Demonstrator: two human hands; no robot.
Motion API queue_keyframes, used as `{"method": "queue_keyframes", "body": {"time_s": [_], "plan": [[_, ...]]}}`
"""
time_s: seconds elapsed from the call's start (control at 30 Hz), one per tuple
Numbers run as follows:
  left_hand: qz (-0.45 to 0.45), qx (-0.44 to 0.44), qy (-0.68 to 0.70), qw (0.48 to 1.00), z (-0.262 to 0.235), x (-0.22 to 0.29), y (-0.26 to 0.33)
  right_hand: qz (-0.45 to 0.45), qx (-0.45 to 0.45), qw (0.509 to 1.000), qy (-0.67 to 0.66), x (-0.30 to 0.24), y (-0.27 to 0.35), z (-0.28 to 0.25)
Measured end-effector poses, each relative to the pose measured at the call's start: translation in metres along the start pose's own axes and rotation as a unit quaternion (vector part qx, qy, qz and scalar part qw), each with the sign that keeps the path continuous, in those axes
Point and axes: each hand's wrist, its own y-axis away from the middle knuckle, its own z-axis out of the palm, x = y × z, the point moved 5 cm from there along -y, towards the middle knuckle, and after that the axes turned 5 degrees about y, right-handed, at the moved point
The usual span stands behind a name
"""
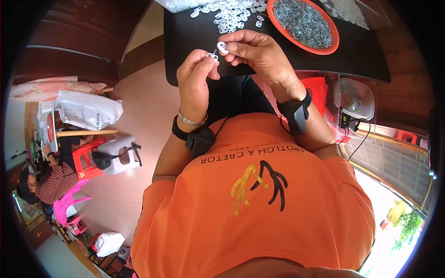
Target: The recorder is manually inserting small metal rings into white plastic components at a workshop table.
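Observation:
My left hand pinches a small white plastic piece with holes between thumb and fingertips. A thin metal pin, perhaps a screw or nail, stands up from that piece. Close beside it, my right hand grips a rounded white plastic piece with a hole in it. The two pieces nearly meet above the front edge of the dark table; whether they touch I cannot tell. Past my hands lies a heap of similar white plastic pieces. An orange basin full of small metal fasteners sits to the right.
A white bag lies at the table's far left, and a clear bag of white pieces at the far right. Below the table on the right stands a clear plastic container. Off to the left are stools and another person.

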Motion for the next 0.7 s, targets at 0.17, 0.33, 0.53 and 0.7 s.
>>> {"method": "queue_keyframes", "body": {"time_s": [0.17, 0.33, 0.53, 0.7], "plan": [[-0.001, -0.009, -0.004, 1.0, -0.0002, 0.0012, 0.0, -0.017, -0.001, 1.0, -0.003, 0.0002, -0.0016, 0.0015], [-0.013, -0.009, 0.003, 1.0, -0.0006, -0.0015, 0.0012, -0.028, 0.012, 0.999, 0.026, -0.0025, 0.0009, 0.0028], [-0.013, -0.009, -0.007, 1.0, -0.0023, -0.0034, 0.0014, -0.059, 0.018, 0.996, 0.058, -0.0049, 0.0031, 0.0054], [-0.004, -0.005, -0.04, 0.999, -0.0023, -0.0004, 0.0022, -0.103, 0.022, 0.99, 0.089, -0.0072, 0.0061, 0.009]]}}
